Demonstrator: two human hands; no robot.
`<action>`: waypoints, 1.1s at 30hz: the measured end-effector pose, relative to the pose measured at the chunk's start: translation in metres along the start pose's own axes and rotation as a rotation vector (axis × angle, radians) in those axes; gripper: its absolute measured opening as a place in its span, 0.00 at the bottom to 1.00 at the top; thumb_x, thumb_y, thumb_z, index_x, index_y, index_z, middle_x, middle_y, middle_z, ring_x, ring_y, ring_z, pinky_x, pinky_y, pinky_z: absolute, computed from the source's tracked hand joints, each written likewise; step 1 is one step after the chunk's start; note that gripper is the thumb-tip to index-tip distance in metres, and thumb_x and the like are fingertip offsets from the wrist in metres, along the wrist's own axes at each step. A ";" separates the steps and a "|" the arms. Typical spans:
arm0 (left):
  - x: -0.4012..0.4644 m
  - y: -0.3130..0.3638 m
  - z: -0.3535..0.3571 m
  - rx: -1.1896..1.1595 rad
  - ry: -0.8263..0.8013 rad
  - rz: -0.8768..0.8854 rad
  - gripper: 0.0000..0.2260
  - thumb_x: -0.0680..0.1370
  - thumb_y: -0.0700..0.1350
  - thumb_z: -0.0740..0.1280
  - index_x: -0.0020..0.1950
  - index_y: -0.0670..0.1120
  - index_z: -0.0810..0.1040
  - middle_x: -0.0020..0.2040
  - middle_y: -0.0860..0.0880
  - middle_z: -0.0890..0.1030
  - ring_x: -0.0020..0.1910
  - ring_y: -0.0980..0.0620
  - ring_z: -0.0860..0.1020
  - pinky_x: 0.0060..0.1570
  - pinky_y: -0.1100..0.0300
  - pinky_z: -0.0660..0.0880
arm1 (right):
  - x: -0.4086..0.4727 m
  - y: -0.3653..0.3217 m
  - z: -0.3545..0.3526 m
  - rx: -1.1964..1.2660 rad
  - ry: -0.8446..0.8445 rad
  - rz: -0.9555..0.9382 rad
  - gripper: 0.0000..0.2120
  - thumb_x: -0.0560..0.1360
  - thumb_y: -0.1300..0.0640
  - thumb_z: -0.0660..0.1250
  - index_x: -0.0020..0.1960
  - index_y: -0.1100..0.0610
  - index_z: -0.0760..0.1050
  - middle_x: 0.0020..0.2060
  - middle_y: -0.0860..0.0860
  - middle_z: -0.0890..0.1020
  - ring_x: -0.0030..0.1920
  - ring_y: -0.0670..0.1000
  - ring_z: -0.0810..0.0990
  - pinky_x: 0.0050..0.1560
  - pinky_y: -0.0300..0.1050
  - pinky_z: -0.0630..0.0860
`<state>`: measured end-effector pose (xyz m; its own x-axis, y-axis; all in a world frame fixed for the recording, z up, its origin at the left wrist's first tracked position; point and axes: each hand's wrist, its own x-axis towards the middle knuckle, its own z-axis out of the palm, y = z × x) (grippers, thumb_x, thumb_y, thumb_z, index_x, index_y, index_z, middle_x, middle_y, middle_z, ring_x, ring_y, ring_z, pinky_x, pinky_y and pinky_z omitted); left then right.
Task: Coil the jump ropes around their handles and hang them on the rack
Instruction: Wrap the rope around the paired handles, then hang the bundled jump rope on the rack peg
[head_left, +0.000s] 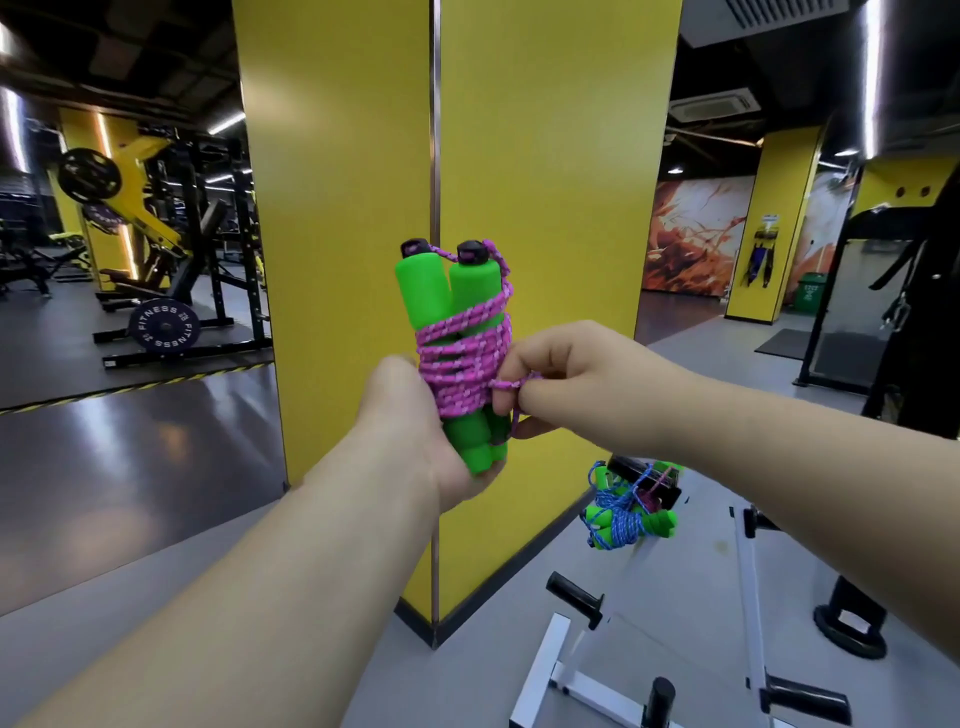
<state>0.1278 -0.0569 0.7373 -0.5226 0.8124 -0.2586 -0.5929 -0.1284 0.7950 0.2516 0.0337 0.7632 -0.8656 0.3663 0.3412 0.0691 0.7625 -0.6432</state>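
The left hand (415, 415) is gripping the lower ends of the two green foam jump-rope handles (447, 291), holding them upright and side by side before the yellow pillar (545, 156). The pink-and-white braided rope (462, 358) is wrapping their middle in tight turns. The right hand (566, 374) is pinching the rope's loose tail just beside the coil. Judging from this, the tail wants tucking under a turn while tension is kept. Lower right, a blue-roped green-handled bundle (623, 514) is hanging on the white metal rack (748, 571).
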 end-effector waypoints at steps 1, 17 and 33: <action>0.000 -0.002 0.003 0.021 -0.047 0.102 0.27 0.80 0.63 0.52 0.49 0.48 0.85 0.50 0.41 0.86 0.44 0.43 0.81 0.54 0.47 0.72 | 0.001 0.000 -0.002 0.052 -0.003 0.038 0.14 0.75 0.69 0.59 0.44 0.57 0.82 0.43 0.54 0.85 0.45 0.52 0.84 0.52 0.55 0.83; 0.117 -0.101 0.012 0.155 0.106 -0.075 0.07 0.80 0.41 0.70 0.54 0.42 0.74 0.47 0.40 0.76 0.35 0.43 0.79 0.35 0.47 0.82 | 0.025 0.128 -0.011 -0.381 0.012 0.352 0.15 0.72 0.66 0.62 0.39 0.51 0.83 0.33 0.54 0.81 0.26 0.49 0.70 0.26 0.36 0.68; 0.338 -0.203 0.072 0.225 -0.018 -0.137 0.25 0.82 0.41 0.61 0.74 0.65 0.67 0.58 0.48 0.81 0.39 0.45 0.81 0.32 0.47 0.81 | 0.102 0.358 -0.044 -0.220 -0.141 0.790 0.19 0.75 0.69 0.60 0.45 0.50 0.84 0.53 0.59 0.84 0.45 0.53 0.78 0.40 0.44 0.79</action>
<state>0.1159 0.2851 0.5281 -0.4347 0.8239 -0.3636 -0.5047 0.1115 0.8561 0.2100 0.3680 0.5980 -0.5743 0.7785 -0.2533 0.7654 0.4010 -0.5033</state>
